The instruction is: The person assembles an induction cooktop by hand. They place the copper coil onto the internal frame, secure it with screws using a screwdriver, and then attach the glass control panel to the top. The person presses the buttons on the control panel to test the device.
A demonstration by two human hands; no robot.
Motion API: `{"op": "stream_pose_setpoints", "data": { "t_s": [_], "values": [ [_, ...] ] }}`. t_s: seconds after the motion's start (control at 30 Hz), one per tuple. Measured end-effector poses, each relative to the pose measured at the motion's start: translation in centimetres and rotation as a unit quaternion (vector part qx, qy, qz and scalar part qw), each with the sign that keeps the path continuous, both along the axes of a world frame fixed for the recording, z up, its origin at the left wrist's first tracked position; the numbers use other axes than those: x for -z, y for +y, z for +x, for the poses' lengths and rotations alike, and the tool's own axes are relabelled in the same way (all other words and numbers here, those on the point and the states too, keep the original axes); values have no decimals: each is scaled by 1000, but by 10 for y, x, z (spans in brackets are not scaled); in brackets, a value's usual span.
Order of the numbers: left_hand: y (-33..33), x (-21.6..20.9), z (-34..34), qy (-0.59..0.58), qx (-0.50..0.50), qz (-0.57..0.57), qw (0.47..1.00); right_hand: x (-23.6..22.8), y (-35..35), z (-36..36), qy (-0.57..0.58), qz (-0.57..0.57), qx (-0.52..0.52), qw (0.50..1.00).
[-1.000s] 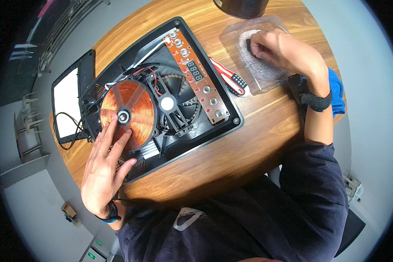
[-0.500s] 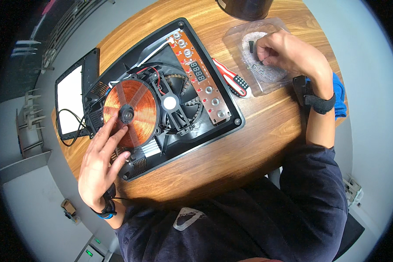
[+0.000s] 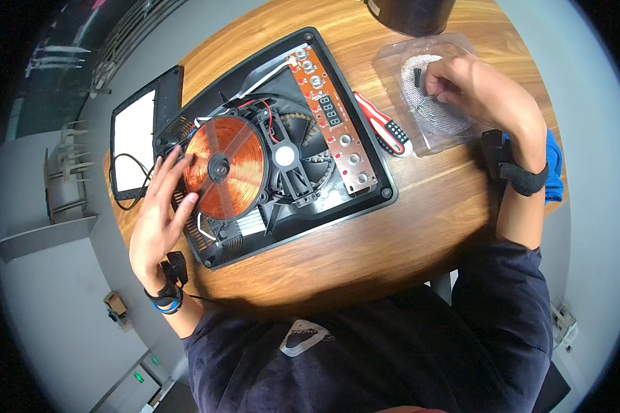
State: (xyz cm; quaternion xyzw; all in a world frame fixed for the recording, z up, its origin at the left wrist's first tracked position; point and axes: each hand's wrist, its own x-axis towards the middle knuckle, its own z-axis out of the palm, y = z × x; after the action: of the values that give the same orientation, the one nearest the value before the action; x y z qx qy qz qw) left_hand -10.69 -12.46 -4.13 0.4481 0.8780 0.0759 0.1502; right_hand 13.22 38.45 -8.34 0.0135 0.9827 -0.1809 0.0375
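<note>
An opened induction cooker base lies on the table, its parts exposed. Inside it are a round copper coil, a black fan and an orange circuit board with a small display. My left hand rests at the coil's left edge, fingers spread, holding nothing I can see. At the right, my right hand is over a clear plastic tray with several small screws in it. Its fingers are curled and pinched together; whatever is between them is hidden.
Left of the base lies a black-framed panel with a white face and a black cable. A red, white and black hand tool lies between base and tray. Behind the tray stands a dark round container. Blue cloth lies by my right wrist.
My left hand has drawn back from the coil's centre to its left edge. My right hand stays over the tray, fingers closed. The whole view has shifted slightly.
</note>
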Motion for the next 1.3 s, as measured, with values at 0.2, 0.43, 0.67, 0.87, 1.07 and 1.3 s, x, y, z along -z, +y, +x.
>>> {"op": "stream_pose_setpoints", "data": {
  "t_s": [0.2, 0.43, 0.67, 0.87, 1.07, 1.3],
  "values": [
    [-1, -2, -6, -26, -11, 5, 1000, -1, 0, 6, -25, -17, 5, 1000],
    [-35, 18, -17, 54, -43, 13, 998, -10, -31, -4, -77, -5, 28, 997],
    [-28, 12, -29, 11, -58, 45, 997, -9, -36, -3, -30, 0, 59, 998],
    [-66, 13, -73, 94, -121, 121, 981, -21, -49, -4, 38, 7, 80, 996],
    [-93, 52, -115, 132, -127, 9, 983, -50, -78, 4, 3, -19, 104, 994],
    [-106, 30, -116, 126, -75, -26, 989, -63, -110, 1, -23, -69, 84, 994]
  ]
}}
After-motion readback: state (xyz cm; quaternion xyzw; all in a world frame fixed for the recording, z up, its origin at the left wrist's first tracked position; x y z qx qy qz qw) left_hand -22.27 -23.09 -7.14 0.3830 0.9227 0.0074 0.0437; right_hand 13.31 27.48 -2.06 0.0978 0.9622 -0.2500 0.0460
